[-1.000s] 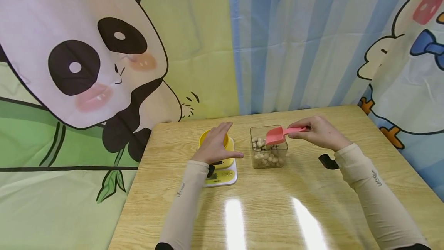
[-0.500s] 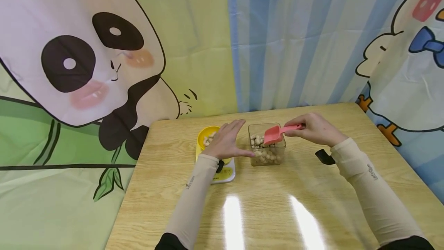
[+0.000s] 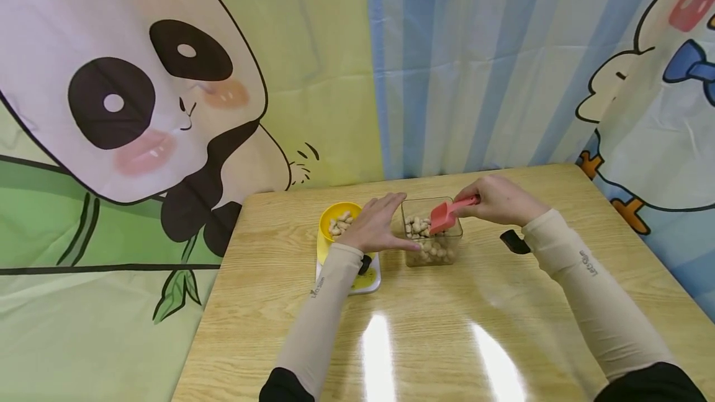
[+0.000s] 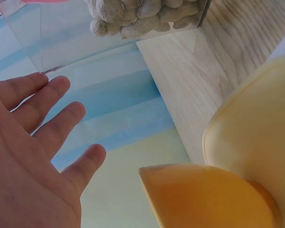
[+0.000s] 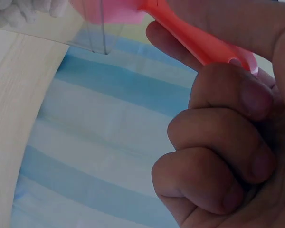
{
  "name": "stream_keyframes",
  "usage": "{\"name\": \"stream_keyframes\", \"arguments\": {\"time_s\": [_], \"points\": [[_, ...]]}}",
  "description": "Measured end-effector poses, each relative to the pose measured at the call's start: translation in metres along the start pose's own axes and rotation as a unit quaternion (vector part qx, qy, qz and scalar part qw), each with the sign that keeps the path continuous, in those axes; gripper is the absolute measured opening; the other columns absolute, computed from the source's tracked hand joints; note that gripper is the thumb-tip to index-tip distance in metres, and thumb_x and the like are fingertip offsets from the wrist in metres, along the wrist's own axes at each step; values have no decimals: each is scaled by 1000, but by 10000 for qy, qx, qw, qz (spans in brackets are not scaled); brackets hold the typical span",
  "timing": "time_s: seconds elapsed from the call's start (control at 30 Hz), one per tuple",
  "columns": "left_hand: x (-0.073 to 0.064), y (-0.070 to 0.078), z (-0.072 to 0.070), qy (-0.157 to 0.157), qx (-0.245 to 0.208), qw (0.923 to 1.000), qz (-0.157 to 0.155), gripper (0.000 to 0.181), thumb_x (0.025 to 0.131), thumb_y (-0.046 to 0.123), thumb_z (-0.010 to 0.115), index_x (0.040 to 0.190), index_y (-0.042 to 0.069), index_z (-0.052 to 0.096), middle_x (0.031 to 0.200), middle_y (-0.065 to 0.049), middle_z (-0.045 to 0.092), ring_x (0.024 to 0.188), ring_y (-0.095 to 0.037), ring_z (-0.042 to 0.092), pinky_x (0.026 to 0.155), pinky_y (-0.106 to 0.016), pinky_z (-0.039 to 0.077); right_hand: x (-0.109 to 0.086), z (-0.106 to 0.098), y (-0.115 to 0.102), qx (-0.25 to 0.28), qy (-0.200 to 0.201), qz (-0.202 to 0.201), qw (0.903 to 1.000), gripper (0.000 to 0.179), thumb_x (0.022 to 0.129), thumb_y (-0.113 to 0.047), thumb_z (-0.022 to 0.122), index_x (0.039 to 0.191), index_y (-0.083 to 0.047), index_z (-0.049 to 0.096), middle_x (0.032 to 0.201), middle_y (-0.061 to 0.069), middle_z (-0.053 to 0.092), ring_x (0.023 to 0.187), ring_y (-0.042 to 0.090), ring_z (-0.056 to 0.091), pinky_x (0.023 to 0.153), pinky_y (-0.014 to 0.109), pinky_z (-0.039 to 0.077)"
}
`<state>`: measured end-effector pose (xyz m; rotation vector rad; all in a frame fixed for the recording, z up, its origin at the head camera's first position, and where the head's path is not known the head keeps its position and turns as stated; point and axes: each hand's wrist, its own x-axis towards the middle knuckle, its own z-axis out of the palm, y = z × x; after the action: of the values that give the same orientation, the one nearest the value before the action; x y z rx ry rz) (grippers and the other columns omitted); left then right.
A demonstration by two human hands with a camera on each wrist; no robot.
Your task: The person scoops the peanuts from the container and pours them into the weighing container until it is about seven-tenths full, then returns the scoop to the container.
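My right hand (image 3: 499,200) pinches the handle of a pink scoop (image 3: 442,218). The scoop's blade is inside a clear square container (image 3: 459,233), by the peanuts (image 3: 416,226) in it. In the right wrist view, the other fingers (image 5: 209,133) are curled into the palm below the handle (image 5: 190,35). My left hand (image 3: 375,228) is spread at the container's left side, fingers straight; in the left wrist view a fingertip (image 4: 42,78) meets or nearly meets its edge. A yellow bowl (image 3: 324,221) of peanuts sits left of that hand, on a yellow-and-white scale (image 3: 365,283) partly hidden by it.
The wooden table (image 3: 436,334) extends in front of the container and to both sides. Behind its back edge hangs a printed curtain (image 3: 324,79) with a panda and blue stripes.
My left hand has moved right, from over the bowl to the container, uncovering the bowl's peanuts. My right hand has shifted slightly left, and the scoop sits lower and more tilted in the container.
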<state>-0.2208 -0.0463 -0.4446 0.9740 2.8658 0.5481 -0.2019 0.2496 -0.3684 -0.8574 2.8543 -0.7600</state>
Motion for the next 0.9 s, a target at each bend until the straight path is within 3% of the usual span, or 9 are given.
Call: {"name": "stream_keyframes", "arguments": {"time_s": [0.4, 0.67, 0.9], "points": [[2, -1, 6, -147, -173, 9997, -86, 125, 69, 88, 64, 164, 22, 17, 166, -5, 25, 152, -20, 23, 125, -44, 11, 6, 17, 4, 59, -169, -220, 9996, 9, 90, -28, 80, 91, -19, 80, 60, -13, 54, 51, 5, 37, 49, 24, 33], [3, -2, 9, -107, -301, 9995, -40, 125, 68, 90, 63, 163, 22, 20, 165, 1, 29, 150, -19, 29, 124, -44, 15, 0, 30, 15, 715, 25, 196, 9972, 12, 90, -25, 80, 98, -16, 81, 77, -6, 72, 49, 8, 43, 44, 25, 37], [3, -4, 10, -38, -431, 9990, -75, 125, 66, 91, 63, 163, 23, 23, 162, 6, 34, 148, -17, 33, 124, -43, 15, -5, 33, 22, 979, 211, 260, 9946, 20, 91, -32, 79, 103, -17, 81, 78, -7, 72, 48, 8, 40, 44, 25, 36]]}}
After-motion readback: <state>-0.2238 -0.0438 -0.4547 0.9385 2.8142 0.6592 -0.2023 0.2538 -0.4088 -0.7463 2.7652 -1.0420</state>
